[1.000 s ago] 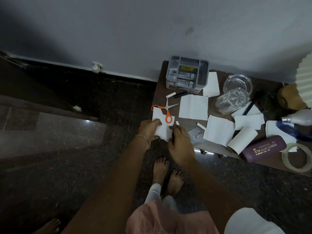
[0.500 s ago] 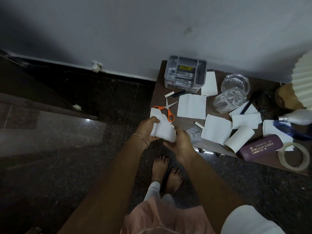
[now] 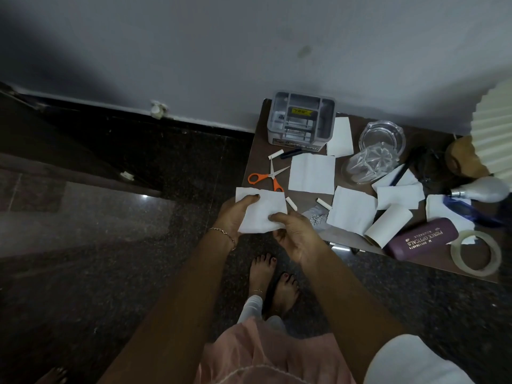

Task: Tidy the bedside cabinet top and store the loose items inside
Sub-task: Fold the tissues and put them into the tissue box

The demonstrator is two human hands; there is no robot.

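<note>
Nearest to you, your left hand [image 3: 235, 217] and your right hand [image 3: 296, 239] both held one white sheet [image 3: 263, 212]. The left hand gripped its left side, with the thumb on top. The right hand pinched its near right corner between thumb and fingers. The sheet was about flat and almost square, so I judge that its direction mattered little. It was at the near left corner of the cabinet top [image 3: 256, 162], and part of it hung past the edge, above the floor [image 3: 138, 245].

Just beyond the sheet lay the scissors [image 3: 271, 177], with the orange handles on the near left side and the blades open towards the far right. A short white stick [image 3: 291, 203] lay just beside the sheet's right edge.

The relation that mattered was this: the other loose papers all lay to the right of your hands. The nearest paper [image 3: 352, 210] was right of your right hand, and a second paper [image 3: 311, 173] lay farther, next to the scissors. So, in my judgement, the right hand was the nearer one to gather them. Farthest, against the wall [image 3: 249, 51], stood the grey box [image 3: 300, 120]. The inside of the cabinet was not visible.
</note>
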